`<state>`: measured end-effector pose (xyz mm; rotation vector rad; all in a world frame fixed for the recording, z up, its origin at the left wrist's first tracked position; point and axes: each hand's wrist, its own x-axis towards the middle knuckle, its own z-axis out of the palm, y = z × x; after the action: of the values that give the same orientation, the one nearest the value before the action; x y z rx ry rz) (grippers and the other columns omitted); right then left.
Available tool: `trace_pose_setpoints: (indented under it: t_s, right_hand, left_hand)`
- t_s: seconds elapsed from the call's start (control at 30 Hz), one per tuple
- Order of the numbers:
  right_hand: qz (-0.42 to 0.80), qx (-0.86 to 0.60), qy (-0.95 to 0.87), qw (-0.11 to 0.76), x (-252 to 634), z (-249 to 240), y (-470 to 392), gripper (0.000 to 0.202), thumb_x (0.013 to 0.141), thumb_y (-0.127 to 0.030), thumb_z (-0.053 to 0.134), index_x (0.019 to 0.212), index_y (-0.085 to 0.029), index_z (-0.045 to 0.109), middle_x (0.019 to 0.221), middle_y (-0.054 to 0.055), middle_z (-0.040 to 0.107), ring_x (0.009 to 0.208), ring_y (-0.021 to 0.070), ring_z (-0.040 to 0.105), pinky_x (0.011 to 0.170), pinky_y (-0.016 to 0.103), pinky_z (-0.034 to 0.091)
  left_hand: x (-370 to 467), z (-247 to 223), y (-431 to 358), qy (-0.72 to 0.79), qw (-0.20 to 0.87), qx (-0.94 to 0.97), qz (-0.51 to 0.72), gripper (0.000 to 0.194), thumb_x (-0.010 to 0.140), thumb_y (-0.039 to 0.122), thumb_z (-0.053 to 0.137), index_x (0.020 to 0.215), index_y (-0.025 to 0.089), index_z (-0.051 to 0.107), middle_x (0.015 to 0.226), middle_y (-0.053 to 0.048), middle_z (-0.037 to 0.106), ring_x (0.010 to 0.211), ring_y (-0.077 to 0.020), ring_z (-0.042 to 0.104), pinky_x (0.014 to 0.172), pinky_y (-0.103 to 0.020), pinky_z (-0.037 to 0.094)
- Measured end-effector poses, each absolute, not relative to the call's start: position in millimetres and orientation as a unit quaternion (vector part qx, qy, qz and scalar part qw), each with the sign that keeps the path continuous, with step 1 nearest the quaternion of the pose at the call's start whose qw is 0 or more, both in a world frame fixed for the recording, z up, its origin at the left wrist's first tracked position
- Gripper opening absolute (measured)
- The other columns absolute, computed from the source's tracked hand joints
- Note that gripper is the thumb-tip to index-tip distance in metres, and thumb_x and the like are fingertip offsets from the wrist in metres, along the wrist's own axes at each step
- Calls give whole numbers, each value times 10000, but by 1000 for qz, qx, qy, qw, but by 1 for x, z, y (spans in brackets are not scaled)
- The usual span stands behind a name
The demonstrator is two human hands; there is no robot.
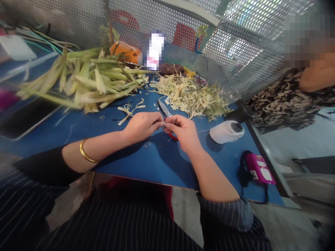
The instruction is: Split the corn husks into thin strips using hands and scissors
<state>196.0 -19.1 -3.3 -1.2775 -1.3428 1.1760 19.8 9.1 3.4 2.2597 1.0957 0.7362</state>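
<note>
Here your left hand (142,126) and right hand (183,132) are meeting at the fingertips, pinching a tiny greenish piece (164,123) between them. Red-handled scissors (164,108) are lying right behind it, your right hand partly covering them. Far left, long husks (91,82) are lying heaped; pale shreds (193,96) are spreading farther right. A white spool (225,132) is resting right of your hands, a magenta box (260,169) nearer the right edge.

At four o'clock, a magenta plastic box (259,168) with white panels lay on the blue tabletop (146,164). Around eleven, a rounded orange object (125,52) sat beside a bright upright screen (155,50). Toward three, a person (288,97) wore black-and-cream patterned clothing.
</note>
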Motion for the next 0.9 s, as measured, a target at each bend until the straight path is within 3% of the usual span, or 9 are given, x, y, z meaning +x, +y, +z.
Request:
trace_pose_setpoints:
  t_s: [0.17, 0.27, 0.33, 0.43, 0.5, 0.67, 0.8, 0.9]
  right_hand:
    - [419, -533, -508, 531, 210, 1, -11, 130, 699, -288, 708, 757, -190, 644, 633, -22, 628, 585, 103, 592, 627, 259, 518]
    - [306, -544, -465, 628, 220, 8, -7, 119, 718, -291, 678, 778, -209, 616, 646, -29, 594, 616, 109, 594, 617, 252, 504]
    - [277, -539, -462, 648, 221, 10, -8, 127, 725, -300, 673, 794, -216, 607, 651, -28, 586, 629, 114, 599, 600, 246, 494]
    - [322, -539, -513, 586, 212, 8, -15, 131, 748, -327, 661, 796, -213, 618, 650, -22, 609, 611, 114, 594, 592, 249, 489]
    - [358, -538, -573, 504, 203, 5, -20, 112, 762, -318, 649, 769, -207, 634, 643, -20, 626, 605, 112, 591, 604, 254, 488]
    - [357, -504, -672, 409, 197, 0, -28, 45, 777, -230, 626, 747, -202, 644, 696, -24, 651, 637, 108, 604, 641, 250, 476]
    - [352, -501, -691, 384, 197, -3, -27, 65, 805, -216, 596, 766, -203, 646, 676, -28, 643, 634, 112, 619, 644, 248, 481]
    - [344, -505, -701, 369, 208, 2, -24, 105, 840, -238, 568, 886, -209, 658, 777, -7, 690, 684, 127, 651, 687, 269, 503]
  left_hand:
    - [8, 19, 16, 421, 295, 793, 326, 207, 764, 368, 696, 908, 220, 719, 805, -36, 706, 745, -171, 608, 691, -249, 413]
    - [7, 22, 20, 442, 326, 733, 402, 177, 793, 364, 668, 837, 206, 734, 733, -31, 689, 660, -137, 594, 660, -236, 436]
    - [11, 19, 18, 427, 404, 696, 412, 210, 809, 365, 651, 872, 183, 735, 719, -42, 690, 640, -130, 605, 652, -236, 468]
    - [22, 10, 11, 417, 519, 650, 366, 358, 779, 392, 682, 1049, 159, 713, 765, -61, 716, 625, -138, 615, 618, -252, 497]
    - [25, 5, 7, 406, 535, 652, 352, 414, 751, 403, 708, 1087, 161, 703, 788, -56, 721, 624, -135, 610, 625, -253, 501]
    - [17, 4, 9, 392, 418, 772, 276, 215, 755, 402, 687, 760, 197, 751, 654, -19, 695, 588, -130, 589, 566, -224, 424]
    - [13, 10, 9, 389, 357, 818, 230, 187, 786, 342, 633, 682, 215, 722, 582, 9, 665, 521, -115, 549, 504, -222, 351]
    - [14, 14, 9, 401, 338, 825, 209, 233, 819, 347, 577, 670, 207, 688, 574, 15, 655, 501, -111, 525, 513, -233, 344]
